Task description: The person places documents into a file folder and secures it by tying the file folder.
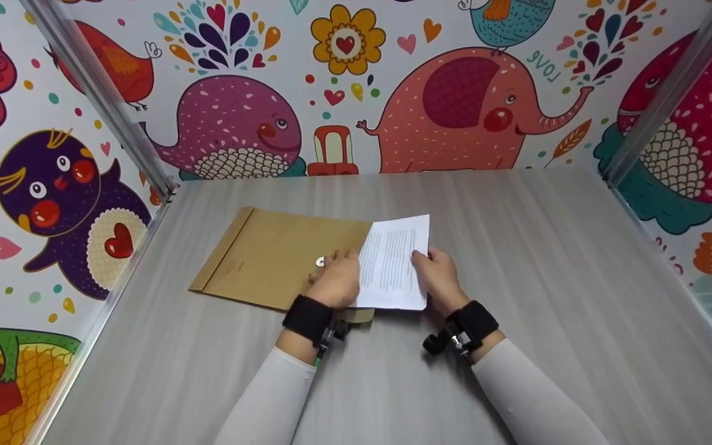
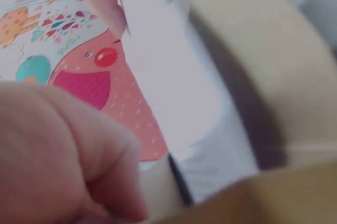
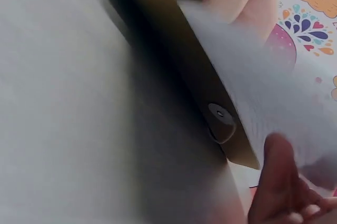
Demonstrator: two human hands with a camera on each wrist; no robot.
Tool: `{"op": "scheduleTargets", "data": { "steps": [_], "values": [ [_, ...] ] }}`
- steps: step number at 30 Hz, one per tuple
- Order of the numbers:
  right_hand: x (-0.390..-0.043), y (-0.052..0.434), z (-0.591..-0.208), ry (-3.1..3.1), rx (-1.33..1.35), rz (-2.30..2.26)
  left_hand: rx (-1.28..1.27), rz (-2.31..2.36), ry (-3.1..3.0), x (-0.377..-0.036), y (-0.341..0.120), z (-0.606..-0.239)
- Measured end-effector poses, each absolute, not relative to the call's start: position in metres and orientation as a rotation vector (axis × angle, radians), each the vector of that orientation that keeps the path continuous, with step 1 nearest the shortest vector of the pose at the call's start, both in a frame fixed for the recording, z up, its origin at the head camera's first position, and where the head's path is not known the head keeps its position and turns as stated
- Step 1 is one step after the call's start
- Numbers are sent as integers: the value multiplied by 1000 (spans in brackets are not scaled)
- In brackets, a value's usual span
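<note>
A brown kraft envelope (image 1: pixel 269 247) lies on the table with its mouth facing right. Printed paper (image 1: pixel 393 259) sticks out of that mouth, its lower part hidden inside. My left hand (image 1: pixel 337 281) grips the envelope by the mouth, fingers curled, beside a white round button. The paper's right edge is pinched between thumb and fingers of my right hand (image 1: pixel 441 275). In the right wrist view the envelope's flap (image 3: pixel 181 60) hangs below the paper and carries a second button disc (image 3: pixel 220 112) with a string. The left wrist view shows the paper (image 2: pixel 168 87) bowed between both hands.
The grey wood-grain table (image 1: pixel 547 278) extends around the envelope. Cartoon-printed wall panels (image 1: pixel 343 111) stand at the back and both sides, with metal corner posts (image 1: pixel 109 99) between them. Black straps with small cameras sit on both wrists.
</note>
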State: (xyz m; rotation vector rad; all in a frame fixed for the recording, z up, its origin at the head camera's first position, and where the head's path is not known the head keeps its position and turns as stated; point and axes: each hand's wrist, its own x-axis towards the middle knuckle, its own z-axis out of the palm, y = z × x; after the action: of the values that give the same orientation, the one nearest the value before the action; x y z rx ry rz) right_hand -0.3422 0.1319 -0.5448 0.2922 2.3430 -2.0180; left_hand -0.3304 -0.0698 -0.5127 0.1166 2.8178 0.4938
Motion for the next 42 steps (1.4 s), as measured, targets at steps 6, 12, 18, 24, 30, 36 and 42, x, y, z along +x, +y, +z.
{"op": "scheduleTargets", "data": {
  "steps": [6,12,18,24,30,36,42],
  "values": [
    [-342,133,-537,2170,342,-2133,22,610,2868,-327,-88,-487],
    [-340,131,-533,2065,259,-2224,92,626,2959,-320,-73,-482],
    [-340,131,-534,2119,238,-2231,174,652,2985,-307,-43,-483],
    [-337,132,-532,2184,207,-2179,267,743,3031,-298,-30,-484],
    [-338,135,-531,2231,220,-2127,267,805,3071,-298,-29,-492],
    [-331,124,-531,2436,99,-2005,324,713,3193,-291,-17,-493],
    [-328,118,-537,2643,-71,-1827,417,732,3195,-284,-7,-497]
  ]
}}
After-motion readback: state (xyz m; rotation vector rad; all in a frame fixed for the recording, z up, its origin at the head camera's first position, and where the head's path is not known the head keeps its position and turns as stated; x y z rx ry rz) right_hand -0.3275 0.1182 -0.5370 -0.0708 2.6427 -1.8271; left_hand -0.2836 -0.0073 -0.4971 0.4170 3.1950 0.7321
